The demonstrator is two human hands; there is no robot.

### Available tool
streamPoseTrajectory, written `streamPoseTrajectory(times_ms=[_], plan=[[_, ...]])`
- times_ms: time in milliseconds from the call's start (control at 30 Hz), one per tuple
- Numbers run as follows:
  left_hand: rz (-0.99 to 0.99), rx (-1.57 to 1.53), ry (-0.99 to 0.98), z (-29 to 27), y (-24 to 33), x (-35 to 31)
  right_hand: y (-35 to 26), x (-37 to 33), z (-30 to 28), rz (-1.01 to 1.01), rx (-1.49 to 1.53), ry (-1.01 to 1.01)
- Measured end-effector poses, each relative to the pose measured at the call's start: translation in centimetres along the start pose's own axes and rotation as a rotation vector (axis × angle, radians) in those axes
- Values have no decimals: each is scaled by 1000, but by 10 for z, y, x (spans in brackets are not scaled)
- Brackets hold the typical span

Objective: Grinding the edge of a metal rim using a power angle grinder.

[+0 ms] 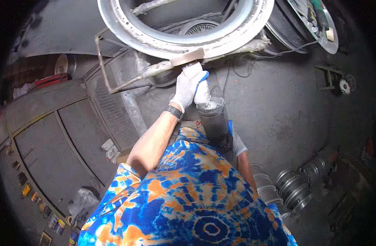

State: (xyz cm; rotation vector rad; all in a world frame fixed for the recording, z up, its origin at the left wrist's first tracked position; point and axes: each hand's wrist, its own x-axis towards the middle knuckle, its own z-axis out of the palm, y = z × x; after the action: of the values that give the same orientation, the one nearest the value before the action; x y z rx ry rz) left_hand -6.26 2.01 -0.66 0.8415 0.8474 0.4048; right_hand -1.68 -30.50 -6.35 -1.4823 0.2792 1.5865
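A large grinder slants up the middle of the head view, its dark grey cylindrical body point(214, 123) nearest me and its neck wrapped in white, dusty material. My left hand point(186, 88), in a white glove with blue patches, is closed around that wrapped neck. Farther back, my gloved right hand point(238, 141) holds the side of the body; its fingers are mostly hidden. At the far end sits a brown abrasive disc point(188, 57), seen nearly edge-on. It overlaps the lower edge of a big silver wheel rim point(134, 41); whether they touch I cannot tell.
A whitish, crusted metal stand point(155, 69) reaches under the rim. Top right, a pale tray point(333, 43) carries a green-handled tool. Several silver rims point(292, 184) lie at lower right. On the left are a metal-framed dark panel point(79, 139) and a clear plastic bag point(82, 203).
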Motion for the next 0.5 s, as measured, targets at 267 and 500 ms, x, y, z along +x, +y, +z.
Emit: streamPoseTrajectory(times_ms=[267,500], plan=[[441,530,-135,64,-45,34,-35,-39,-64,-20,-73,156],[108,100,55,70,-57,37,-29,-9,-120,158,28,98]])
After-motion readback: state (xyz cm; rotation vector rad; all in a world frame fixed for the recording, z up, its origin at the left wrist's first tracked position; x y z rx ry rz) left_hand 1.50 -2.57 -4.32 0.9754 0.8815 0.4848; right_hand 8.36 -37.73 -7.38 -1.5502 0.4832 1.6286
